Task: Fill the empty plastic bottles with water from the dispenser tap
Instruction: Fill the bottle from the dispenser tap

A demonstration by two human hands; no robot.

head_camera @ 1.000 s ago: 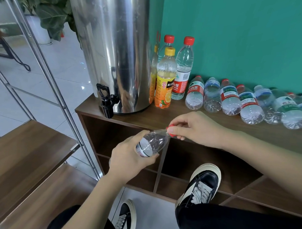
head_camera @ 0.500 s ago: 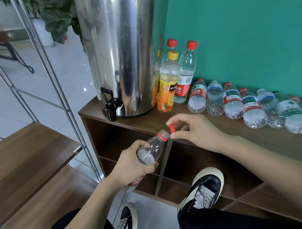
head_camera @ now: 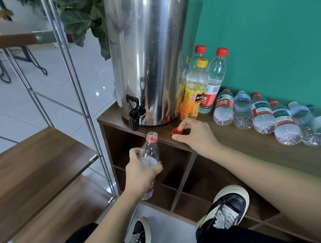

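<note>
Left hand (head_camera: 141, 173) wraps around the body of the clear, uncapped plastic bottle with a red neck ring (head_camera: 149, 154), held upright with its open mouth just below and to the 4 o'clock side of the black tap (head_camera: 133, 112) of the tall stainless-steel dispenser (head_camera: 148, 54) — judged a staging position, mouth up so it can slide under the spout.

Right hand (head_camera: 194, 134) rests at the front edge of the dark wooden cabinet top (head_camera: 247, 141), thumb and fingers pinching the small red screw cap (head_camera: 176, 131), which sits on or just above the wood; whether it touches cannot be told. Likely parked there to free the hand for the tap lever.

Counts: one dispenser, one tap. Standing at 3 o'clock of the dispenser — two red-capped clear bottles (head_camera: 214, 77), one yellow-capped orange-label bottle (head_camera: 194, 89), with another partly hidden behind. Lying in a row toward the right edge: at least six clear bottles (head_camera: 263, 116), caps toward the green wall; the farthest blur, count uncertain
</note>
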